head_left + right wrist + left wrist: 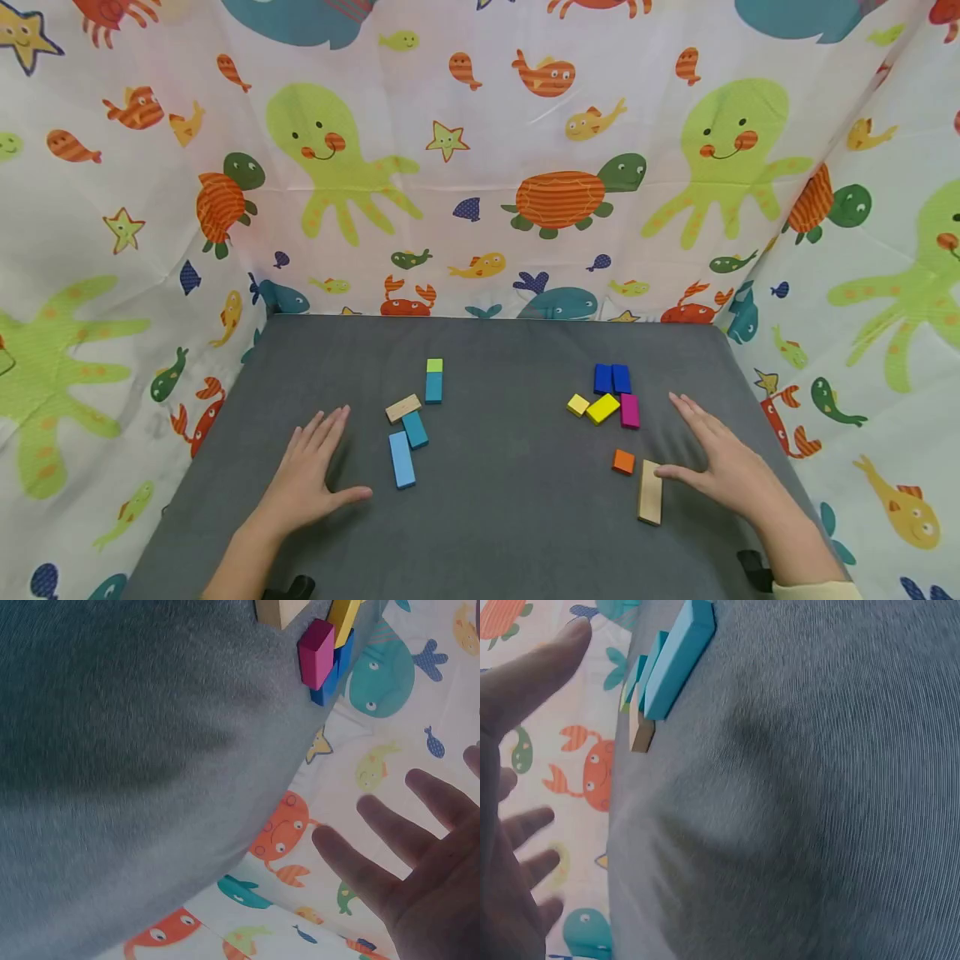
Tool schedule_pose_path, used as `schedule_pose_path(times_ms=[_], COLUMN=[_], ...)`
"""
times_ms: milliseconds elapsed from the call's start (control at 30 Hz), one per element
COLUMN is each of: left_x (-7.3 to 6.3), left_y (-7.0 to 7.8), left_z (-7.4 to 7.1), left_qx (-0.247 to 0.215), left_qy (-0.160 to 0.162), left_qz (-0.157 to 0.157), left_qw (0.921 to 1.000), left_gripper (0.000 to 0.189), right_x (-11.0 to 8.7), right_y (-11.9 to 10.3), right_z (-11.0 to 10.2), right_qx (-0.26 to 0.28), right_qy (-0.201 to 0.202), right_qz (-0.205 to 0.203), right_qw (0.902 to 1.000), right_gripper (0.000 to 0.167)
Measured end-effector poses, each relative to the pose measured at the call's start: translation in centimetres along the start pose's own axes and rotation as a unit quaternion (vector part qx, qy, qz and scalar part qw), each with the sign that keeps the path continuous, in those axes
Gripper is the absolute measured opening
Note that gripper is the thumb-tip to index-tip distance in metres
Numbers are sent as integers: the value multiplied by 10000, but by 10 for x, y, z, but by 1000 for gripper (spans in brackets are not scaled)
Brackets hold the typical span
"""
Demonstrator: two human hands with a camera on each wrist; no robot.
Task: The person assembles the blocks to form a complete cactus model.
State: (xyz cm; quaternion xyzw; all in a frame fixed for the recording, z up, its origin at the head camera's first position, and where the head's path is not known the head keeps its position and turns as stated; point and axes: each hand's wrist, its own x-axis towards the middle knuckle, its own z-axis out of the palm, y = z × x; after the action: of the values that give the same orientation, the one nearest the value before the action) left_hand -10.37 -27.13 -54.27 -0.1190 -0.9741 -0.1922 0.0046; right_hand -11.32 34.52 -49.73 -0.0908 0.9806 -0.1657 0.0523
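My left hand [311,475] is spread with nothing in it, left of a group of wooden blocks. That group has a light blue block [402,460], a teal block [415,430], a plain wood block [403,407], and another teal block [433,388] with a green block [434,365] at its far end. Fingers apart, my right hand [727,467] holds nothing; its thumb appears beside a long plain wood block [650,493], and I cannot tell if they touch. Close by are an orange block [623,462], a magenta block [630,411] and a yellow block [603,409].
Two dark blue blocks [603,379] stand side by side behind the magenta one, and a small yellow block [577,405] lies at the group's left. Grey cloth [510,517] covers the table. A sea-animal curtain [480,242] hangs along its back and sides.
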Motion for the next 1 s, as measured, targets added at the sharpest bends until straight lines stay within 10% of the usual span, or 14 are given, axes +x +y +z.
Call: schedule_pose_path(times_ms=[367,1000], left_x=[4,19], left_y=[6,23], left_z=[31,59], left_qx=[-1093,-1008], left_qy=[-428,-630], left_qz=[-119,-52], left_qw=[9930,9929], left_gripper=[123,116], right_x=[-3,-9], right_y=[-1,10], right_z=[24,50], right_qx=[538,1686], right_qy=[42,-530], right_qz=[-46,443], right_qw=[9985,9833], right_gripper=[116,109])
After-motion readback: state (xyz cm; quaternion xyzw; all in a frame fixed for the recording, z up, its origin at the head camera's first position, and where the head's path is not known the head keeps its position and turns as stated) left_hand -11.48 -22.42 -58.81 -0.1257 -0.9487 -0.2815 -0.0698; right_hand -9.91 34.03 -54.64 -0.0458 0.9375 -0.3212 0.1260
